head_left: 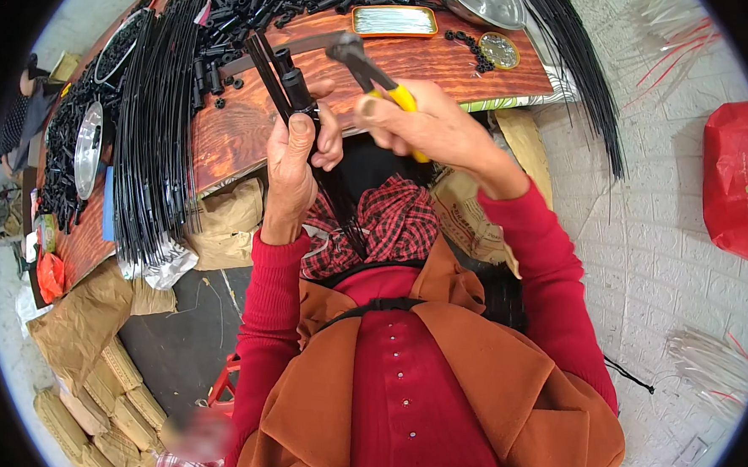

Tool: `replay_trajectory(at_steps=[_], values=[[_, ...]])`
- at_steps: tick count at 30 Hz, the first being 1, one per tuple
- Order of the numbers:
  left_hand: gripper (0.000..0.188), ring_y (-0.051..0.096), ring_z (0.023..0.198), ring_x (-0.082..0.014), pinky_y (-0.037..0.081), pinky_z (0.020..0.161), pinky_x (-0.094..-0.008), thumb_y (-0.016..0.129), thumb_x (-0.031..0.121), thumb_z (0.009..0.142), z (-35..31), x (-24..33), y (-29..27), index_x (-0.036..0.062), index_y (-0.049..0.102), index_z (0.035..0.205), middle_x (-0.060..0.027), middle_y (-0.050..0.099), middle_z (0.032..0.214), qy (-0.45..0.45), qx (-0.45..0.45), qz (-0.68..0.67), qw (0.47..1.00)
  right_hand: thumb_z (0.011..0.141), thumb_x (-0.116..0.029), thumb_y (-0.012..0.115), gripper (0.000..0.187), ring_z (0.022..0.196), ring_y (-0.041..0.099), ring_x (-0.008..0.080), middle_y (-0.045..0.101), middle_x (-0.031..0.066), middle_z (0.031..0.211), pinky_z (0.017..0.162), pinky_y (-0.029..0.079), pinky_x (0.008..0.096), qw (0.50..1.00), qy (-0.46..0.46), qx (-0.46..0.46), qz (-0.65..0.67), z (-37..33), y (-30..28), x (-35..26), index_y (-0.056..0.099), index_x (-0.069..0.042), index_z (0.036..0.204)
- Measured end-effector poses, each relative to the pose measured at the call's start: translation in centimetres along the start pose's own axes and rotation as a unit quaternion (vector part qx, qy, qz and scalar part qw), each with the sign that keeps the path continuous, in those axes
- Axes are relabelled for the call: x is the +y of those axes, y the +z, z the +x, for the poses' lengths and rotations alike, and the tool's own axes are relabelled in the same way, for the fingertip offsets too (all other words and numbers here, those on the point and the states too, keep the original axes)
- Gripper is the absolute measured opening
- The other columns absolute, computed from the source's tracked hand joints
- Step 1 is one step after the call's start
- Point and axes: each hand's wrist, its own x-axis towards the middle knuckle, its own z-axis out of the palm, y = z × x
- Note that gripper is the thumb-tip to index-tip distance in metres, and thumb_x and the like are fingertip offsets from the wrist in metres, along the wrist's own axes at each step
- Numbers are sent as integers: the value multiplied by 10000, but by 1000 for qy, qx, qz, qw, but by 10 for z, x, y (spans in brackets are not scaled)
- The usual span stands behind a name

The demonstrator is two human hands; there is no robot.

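My left hand (298,149) is closed, thumb up, round a bundle of thin black rods that looks like an umbrella frame (292,84). A black tubular piece stands up from this bundle, and the rods' lower ends hang toward my lap. In my right hand (426,126) is a pair of pliers (403,97) with yellow handles and a dark head. Their jaws point up and left, to the right of the black tube and apart from it. The pliers and right fingers are slightly blurred.
On the wooden table (235,133) lie heaped black tubular parts (251,3), a tray of thin metal wires (394,20) and a small round dish (499,51). Long black rods (155,129) drape over its left edge. A red bag (736,181) is at right.
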Motion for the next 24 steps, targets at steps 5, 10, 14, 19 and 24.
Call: replay_trajectory(at_steps=[5,10,14,19,24], values=[[494,315,497,-46,276,442,-184,439,365,912,2,4,1,-22,382,1214,13,365,639,10,0,38,999,875,-389,496,385,478,465,123,482,33,534,459,379,279,926,-66,-27,-370,-17,-14,4,531,-19,775],[381,306,482,-50,267,438,-194,432,341,922,1,-2,14,3,442,1097,24,336,590,14,3,65,998,860,-358,519,387,502,527,233,528,101,545,491,403,353,909,-57,-35,-411,-23,-22,-18,560,5,732],[368,306,484,-55,261,435,-200,429,335,924,3,-11,19,2,448,1080,24,335,591,17,-10,86,996,800,-237,553,284,584,553,370,545,206,597,531,426,434,904,-25,-23,-425,-31,-27,-26,593,30,709],[355,306,485,-58,257,435,-204,426,328,927,6,-14,24,1,454,1061,24,327,588,18,-17,93,995,763,-195,586,244,590,565,369,548,223,603,526,437,435,870,-38,12,-492,-33,-31,-21,601,41,704],[378,305,481,-53,261,432,-197,441,344,918,1,-12,25,-6,451,1062,24,332,591,6,-19,69,997,810,-239,531,309,580,600,308,576,199,600,493,465,367,897,-55,-42,-438,-36,-34,-19,601,41,703]])
